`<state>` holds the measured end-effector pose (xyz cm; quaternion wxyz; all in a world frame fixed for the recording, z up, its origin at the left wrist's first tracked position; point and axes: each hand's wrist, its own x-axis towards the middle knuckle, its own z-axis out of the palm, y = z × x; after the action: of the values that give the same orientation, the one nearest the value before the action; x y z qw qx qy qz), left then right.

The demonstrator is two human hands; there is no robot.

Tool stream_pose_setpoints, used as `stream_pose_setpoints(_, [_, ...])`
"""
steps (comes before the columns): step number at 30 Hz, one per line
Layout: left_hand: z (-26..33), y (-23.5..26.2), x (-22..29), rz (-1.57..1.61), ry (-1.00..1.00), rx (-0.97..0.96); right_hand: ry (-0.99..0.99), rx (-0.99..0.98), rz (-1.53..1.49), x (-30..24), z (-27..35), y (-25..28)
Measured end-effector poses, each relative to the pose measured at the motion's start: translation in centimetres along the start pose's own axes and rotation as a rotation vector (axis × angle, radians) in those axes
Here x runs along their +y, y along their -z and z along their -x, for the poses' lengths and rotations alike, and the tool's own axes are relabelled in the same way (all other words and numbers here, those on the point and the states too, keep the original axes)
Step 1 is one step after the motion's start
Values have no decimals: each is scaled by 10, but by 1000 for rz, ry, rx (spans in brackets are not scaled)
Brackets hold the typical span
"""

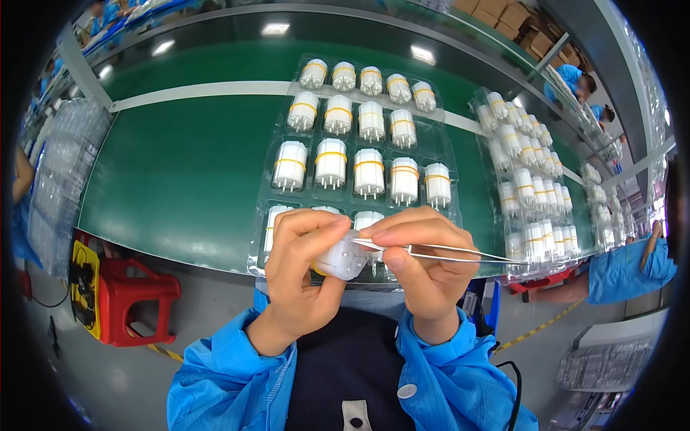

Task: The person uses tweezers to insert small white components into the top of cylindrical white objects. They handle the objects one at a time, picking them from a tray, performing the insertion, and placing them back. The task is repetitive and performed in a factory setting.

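Tweezers [460,253] sit pinched in our right hand [424,276], tips touching the white plastic part [341,260] that our left hand [302,269] has its grip clamped around, just above the near edge of the clear tray [287,115] on the green surface [187,172].

- A factory assembly line is shown, marked by a long green belt [187,165].
- On the belt, clear trays [453,161] of identical white parts [369,172] are laid in rows.
- Left of the belt, empty trays [61,172] are stacked; below that stack a red stool [133,298] is seen.
- Right of the belt, workers in blue coats [571,75] are seated.
- Beyond the belt's far right end, cartons [514,14] are piled.
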<state>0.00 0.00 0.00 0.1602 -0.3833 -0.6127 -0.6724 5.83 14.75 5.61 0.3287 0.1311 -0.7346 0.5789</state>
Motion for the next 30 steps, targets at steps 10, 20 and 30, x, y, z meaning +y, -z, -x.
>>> stream_pose_setpoints(10, [-1, 0, 2, -39, 11, 20, -31, 26, -1, 1, 1, -3])
stream_pose_setpoints(20, [-2, 0, 0, -72, -39, -8, -15, -118, 143, -8, -12, 5])
stream_pose_setpoints(30, [-11, 16, 9, 178, 175, -178, -89, -83, -31, -8, -10, 13])
